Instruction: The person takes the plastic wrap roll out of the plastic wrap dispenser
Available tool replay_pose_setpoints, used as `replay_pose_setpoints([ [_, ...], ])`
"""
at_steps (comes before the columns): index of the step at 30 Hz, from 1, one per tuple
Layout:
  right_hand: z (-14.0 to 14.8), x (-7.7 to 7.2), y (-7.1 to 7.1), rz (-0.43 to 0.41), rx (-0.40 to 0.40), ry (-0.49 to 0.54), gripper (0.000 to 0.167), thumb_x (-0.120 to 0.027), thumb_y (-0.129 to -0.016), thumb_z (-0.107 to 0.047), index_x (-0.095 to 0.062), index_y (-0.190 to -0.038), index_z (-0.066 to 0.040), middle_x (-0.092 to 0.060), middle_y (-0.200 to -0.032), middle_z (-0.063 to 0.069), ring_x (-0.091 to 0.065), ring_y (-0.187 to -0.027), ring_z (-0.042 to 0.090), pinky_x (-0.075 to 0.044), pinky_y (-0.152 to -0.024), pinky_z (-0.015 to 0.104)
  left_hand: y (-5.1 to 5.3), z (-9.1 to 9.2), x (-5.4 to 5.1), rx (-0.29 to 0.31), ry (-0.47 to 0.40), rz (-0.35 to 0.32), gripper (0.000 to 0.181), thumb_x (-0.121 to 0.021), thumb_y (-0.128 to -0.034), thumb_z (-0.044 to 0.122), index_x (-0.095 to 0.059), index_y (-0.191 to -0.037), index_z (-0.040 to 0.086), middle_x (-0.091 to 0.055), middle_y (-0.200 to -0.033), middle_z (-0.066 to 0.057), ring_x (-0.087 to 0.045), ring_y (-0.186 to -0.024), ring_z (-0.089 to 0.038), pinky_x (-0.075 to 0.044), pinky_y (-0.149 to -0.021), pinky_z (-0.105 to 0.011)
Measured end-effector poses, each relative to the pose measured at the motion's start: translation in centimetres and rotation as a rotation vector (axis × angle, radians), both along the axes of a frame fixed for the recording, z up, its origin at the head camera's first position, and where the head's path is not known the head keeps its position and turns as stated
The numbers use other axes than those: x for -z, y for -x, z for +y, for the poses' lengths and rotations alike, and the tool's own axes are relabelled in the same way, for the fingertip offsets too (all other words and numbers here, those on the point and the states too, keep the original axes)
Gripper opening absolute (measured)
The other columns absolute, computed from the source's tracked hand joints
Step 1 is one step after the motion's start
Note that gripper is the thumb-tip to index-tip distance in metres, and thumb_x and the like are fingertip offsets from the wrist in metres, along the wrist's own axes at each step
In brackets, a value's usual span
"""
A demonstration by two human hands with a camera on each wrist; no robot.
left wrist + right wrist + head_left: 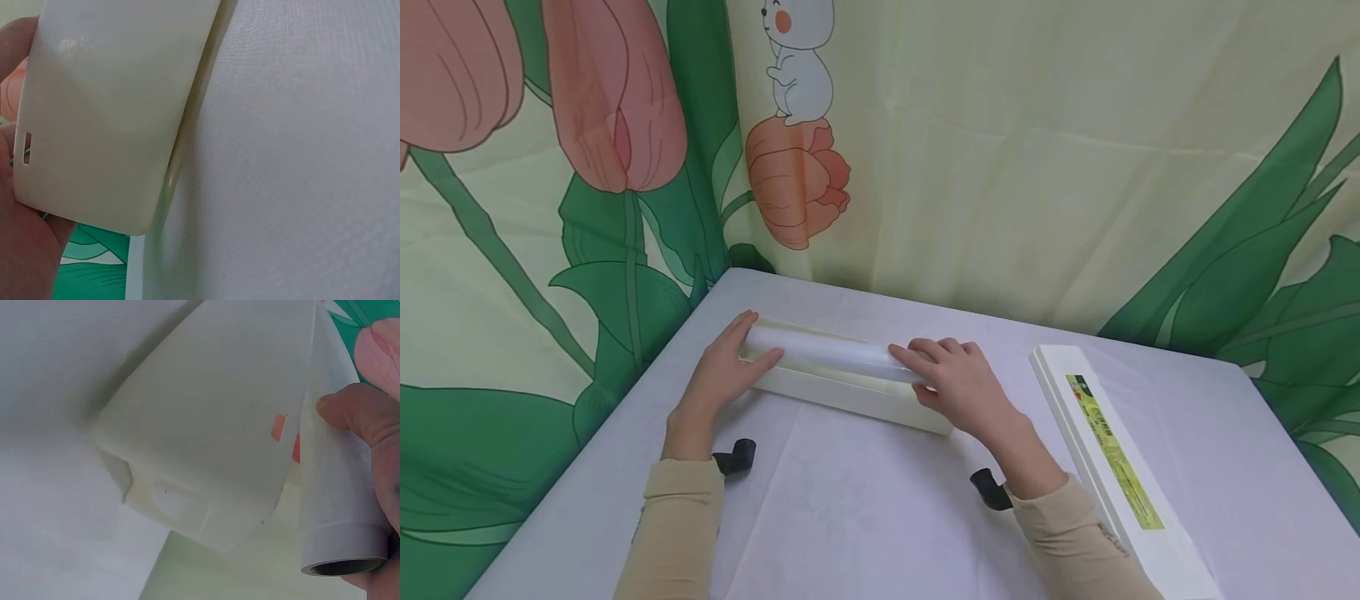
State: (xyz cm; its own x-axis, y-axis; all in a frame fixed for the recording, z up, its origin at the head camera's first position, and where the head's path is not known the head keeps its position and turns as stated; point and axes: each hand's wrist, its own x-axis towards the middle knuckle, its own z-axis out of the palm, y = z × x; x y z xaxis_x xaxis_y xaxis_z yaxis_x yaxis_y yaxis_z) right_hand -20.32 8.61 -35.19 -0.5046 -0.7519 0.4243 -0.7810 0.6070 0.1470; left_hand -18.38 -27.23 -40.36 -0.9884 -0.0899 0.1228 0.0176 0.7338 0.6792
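Glossy, whitish, hollow-cored roll [837,353]

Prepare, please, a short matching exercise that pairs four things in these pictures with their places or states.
1. shiny white roll with hollow core
2. long, open white plastic box
3. long, flat white piece with yellow-green label
4. bare left hand

A. pierced by small rectangular slots
B. at the box's left end
C. held by the right hand
D. lying on the table at right

Pairs: 1-C; 2-A; 3-D; 4-B
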Motion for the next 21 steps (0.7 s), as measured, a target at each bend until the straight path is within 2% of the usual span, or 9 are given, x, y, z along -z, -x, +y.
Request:
replay_pose_setpoints([
  [21, 3.2, -0.7, -0.9, 0.016, 0.039, 0.069, 0.054, -0.079, -0.083, -0.009, -0.065, -0.134, -0.018, -0.066, -0.121, 0.005, -0.062, -0.102, 0.033, -0.052, -0.072, 0.050, 0.1, -0.2, 0.0, 0.006, -0.018, 0.001, 0.091, -0.064, -0.0945, 0.054, -0.025, -0.159, 0.003, -0.023, -0.164, -0.018, -0.021, -0.149, -0.040, -0.022, -0.118, -0.059],
])
